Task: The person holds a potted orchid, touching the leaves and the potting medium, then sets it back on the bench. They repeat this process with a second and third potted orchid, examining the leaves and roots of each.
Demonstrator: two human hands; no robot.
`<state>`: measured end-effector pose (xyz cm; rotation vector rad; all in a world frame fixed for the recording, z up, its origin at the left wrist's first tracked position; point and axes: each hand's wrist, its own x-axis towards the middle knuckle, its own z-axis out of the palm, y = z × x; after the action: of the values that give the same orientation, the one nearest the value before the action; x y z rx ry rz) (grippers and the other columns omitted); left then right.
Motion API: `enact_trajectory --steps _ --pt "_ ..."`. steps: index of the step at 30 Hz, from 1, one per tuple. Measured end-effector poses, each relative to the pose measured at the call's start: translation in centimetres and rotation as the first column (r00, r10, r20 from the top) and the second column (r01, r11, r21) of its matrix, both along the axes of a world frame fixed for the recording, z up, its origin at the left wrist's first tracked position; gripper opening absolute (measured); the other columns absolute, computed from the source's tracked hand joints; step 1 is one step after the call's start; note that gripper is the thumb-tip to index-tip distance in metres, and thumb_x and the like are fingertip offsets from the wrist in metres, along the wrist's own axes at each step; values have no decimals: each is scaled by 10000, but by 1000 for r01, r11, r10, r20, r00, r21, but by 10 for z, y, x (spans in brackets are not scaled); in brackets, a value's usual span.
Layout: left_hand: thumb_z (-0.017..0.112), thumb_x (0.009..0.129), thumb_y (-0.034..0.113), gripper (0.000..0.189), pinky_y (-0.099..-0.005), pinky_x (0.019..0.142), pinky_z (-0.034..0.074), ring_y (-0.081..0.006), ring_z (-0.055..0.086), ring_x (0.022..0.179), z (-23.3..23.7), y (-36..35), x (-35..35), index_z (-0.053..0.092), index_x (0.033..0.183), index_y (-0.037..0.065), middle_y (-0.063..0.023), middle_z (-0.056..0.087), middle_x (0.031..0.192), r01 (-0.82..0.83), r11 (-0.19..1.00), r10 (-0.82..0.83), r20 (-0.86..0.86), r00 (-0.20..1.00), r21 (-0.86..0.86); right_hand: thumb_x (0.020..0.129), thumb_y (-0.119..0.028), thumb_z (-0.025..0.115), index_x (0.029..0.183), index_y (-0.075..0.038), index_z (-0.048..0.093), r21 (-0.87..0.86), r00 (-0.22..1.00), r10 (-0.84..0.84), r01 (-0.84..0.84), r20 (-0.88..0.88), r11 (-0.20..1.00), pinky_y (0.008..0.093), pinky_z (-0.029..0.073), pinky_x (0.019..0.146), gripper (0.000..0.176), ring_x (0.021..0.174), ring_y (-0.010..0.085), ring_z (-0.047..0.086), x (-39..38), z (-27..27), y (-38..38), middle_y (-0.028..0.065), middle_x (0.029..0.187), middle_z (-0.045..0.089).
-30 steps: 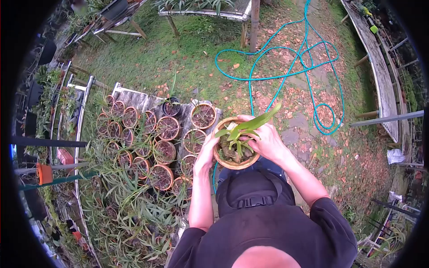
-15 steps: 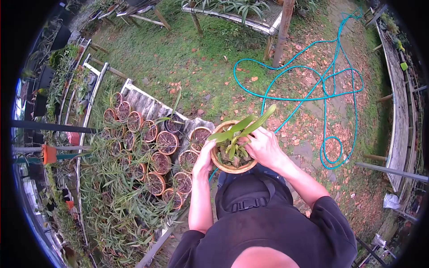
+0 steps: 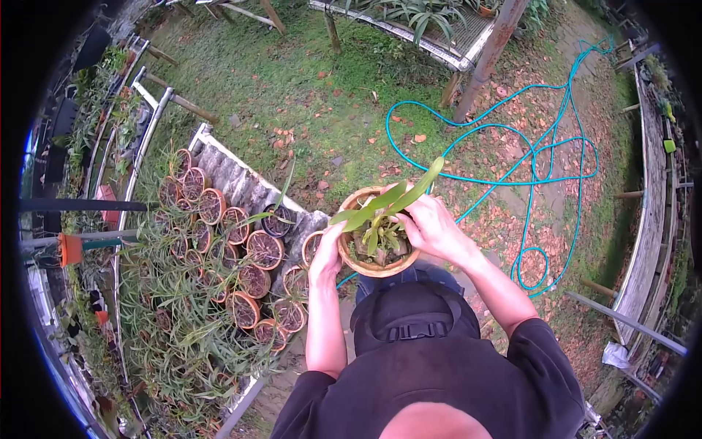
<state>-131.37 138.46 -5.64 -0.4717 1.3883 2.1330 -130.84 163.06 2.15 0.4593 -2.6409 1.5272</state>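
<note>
A round clay pot (image 3: pixel 379 272) is held up in front of my body, with a green, broad-leaved plant (image 3: pixel 376 219) that looks like an orchid growing in it. My left hand (image 3: pixel 327 256) is wrapped round the pot's left side, its far fingers hidden below the rim. From the right, my right hand (image 3: pixel 436 228) reaches over the rim, thumb and finger closed about the plant's leaf bases. A long leaf sticks up past these fingers and partly covers them. Dark, chunky potting material shows around the plant.
Several clay pots (image 3: pixel 265 250) stand to the left on a bench with a corrugated grey sheet (image 3: pixel 234 170), beside dense leafy plants (image 3: pixel 172 322). A teal hose (image 3: pixel 530 183) lies looped on the leaf-strewn ground. A wooden post (image 3: pixel 488 62) and plant table (image 3: pixel 409 36) stand ahead.
The pot has shifted slightly left and down in view, and the right hand's fingers have shifted a little at the leaves. The view itself has moved slightly.
</note>
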Motion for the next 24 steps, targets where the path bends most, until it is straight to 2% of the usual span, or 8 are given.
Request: enact_trajectory --steps 4,6,8,10,11,15,20,24 --pt "628 1028 363 423 -355 992 485 -161 602 1126 -12 7 -52 642 1303 43 -55 681 1210 -142 988 144 -34 989 59 897 -5 669 1057 28 618 -71 998 -49 46 -47 996 409 554 837 170 1015 347 706 -58 13 31 191 1157 674" --pt "639 1029 404 423 -343 973 495 -144 601 1103 -12 10 -85 660 1275 60 -40 688 1181 -186 978 192 -63 979 96 899 -16 687 1018 21 621 -46 970 -172 182 175 982 401 540 835 141 961 342 709 -80 24 50 184 963 708" --pt "654 1021 370 416 -353 990 489 -152 596 1122 -22 5 -112 653 1288 51 -50 676 1216 -196 958 223 -115 968 208 880 -43 722 1024 -1 648 100 939 -224 205 262 974 438 530 901 167 1053 363 680 -103 42 65 186 1100 695" --pt "677 1007 301 412 -372 1020 479 -163 586 1164 -33 2 -135 638 1317 33 -64 656 1273 -240 924 287 -126 950 298 866 -70 746 1039 -25 673 404 992 -129 116 4 907 467 511 961 193 1151 374 636 -126 61 64 187 1215 658" --pt "676 1003 273 425 -381 1032 474 -170 579 1190 -71 -12 -147 622 1343 24 -67 645 1303 -242 908 295 -111 949 342 859 -83 758 1047 -36 685 536 992 -51 106 -118 838 482 502 991 207 1200 380 614 -137 65 62 187 1272 640" --pt "632 993 263 542 -392 1108 425 -208 548 1296 -41 -4 -187 526 1463 16 -80 591 1420 -306 911 326 -30 945 276 834 -127 790 1074 -61 711 230 996 59 -41 -70 972 526 416 1122 261 1357 405 499 -189 58 38 191 1415 560" --pt "527 1062 405 553 -417 1064 484 -246 615 1220 -22 2 -216 490 1478 43 -121 605 1399 -297 934 311 -44 949 199 808 -113 794 1076 -59 735 278 956 279 -245 -91 929 528 378 1159 280 1417 428 433 -247 38 13 207 1491 492" --pt "535 1055 433 613 -416 1111 451 -246 553 1309 1 10 -240 452 1518 40 -118 537 1479 -248 963 252 -26 967 106 771 -90 801 1096 -52 757 286 904 427 -413 15 865 511 363 1180 330 1432 399 431 -293 22 11 198 1486 509"
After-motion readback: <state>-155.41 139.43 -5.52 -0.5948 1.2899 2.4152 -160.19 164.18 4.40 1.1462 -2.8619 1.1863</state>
